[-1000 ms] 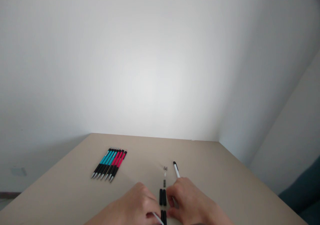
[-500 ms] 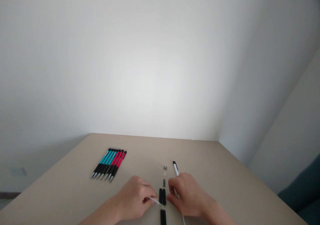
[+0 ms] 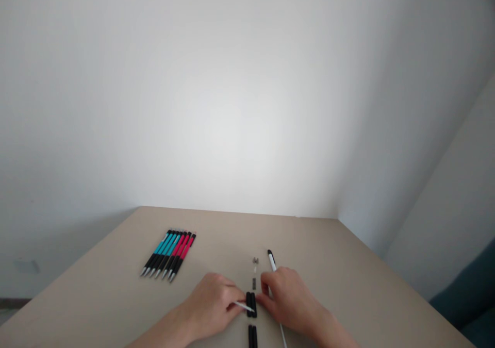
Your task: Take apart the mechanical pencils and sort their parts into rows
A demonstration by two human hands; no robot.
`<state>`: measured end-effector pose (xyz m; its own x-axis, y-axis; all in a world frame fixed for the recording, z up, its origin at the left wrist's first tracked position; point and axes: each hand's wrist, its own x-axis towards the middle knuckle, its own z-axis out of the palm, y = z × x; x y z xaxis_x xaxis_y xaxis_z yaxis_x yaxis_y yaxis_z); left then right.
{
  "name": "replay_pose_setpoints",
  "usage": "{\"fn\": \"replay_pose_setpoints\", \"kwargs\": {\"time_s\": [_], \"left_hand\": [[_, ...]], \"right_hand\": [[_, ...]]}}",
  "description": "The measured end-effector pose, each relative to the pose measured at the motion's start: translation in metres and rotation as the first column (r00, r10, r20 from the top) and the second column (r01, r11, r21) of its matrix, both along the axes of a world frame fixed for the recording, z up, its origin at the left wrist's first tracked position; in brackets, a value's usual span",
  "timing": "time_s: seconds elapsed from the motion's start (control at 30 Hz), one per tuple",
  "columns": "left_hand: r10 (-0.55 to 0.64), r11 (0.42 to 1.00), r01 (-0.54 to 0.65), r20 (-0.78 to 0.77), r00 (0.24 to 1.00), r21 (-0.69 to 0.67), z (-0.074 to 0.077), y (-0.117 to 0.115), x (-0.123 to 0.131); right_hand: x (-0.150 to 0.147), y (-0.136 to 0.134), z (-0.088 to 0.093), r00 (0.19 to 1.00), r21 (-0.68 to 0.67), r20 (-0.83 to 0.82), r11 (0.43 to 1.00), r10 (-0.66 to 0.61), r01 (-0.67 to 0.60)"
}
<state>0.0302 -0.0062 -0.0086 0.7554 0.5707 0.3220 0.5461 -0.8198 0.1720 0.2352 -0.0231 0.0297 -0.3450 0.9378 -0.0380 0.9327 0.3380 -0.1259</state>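
My left hand (image 3: 214,305) is closed, with a thin white stick like a pen refill (image 3: 243,305) pinched between thumb and fingers. The stick's free end lies across two short black tubes (image 3: 253,301), which are side by side on the table. Just right of those tubes is my right hand (image 3: 288,299), its index finger curled and apart from the thumb, the fingertip close against the right tube. Nothing shows in its grasp. A white pen with a black end (image 3: 271,260) passes beneath this hand. Nearer me lie two more black tubes (image 3: 252,336), cut off by the lower edge.
A row of turquoise, red and black pens (image 3: 170,253) lies at the left of the beige table (image 3: 224,234). Beyond the tubes sit small dark pieces (image 3: 254,284) and small metallic parts (image 3: 256,260). A white wall (image 3: 240,105) stands behind the table.
The white stick in my left hand has shifted slightly right, its tip now over the black tubes. My right hand's fingertip has come left, closer to the tubes.
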Motion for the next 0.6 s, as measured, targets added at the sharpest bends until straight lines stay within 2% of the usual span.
{"fn": "replay_pose_setpoints", "kwargs": {"time_s": [0.4, 0.6], "left_hand": [[0.016, 1.0, -0.015, 0.014, 1.0, -0.019, -0.003, 0.001, -0.001], [0.052, 0.996, -0.051, 0.019, 0.998, -0.073, 0.0, 0.001, -0.005]], "right_hand": [[0.003, 0.001, -0.004, 0.999, 0.017, -0.047, 1.0, 0.006, -0.005], [0.02, 0.014, 0.002, 0.986, 0.09, -0.094, 0.985, -0.137, 0.146]]}}
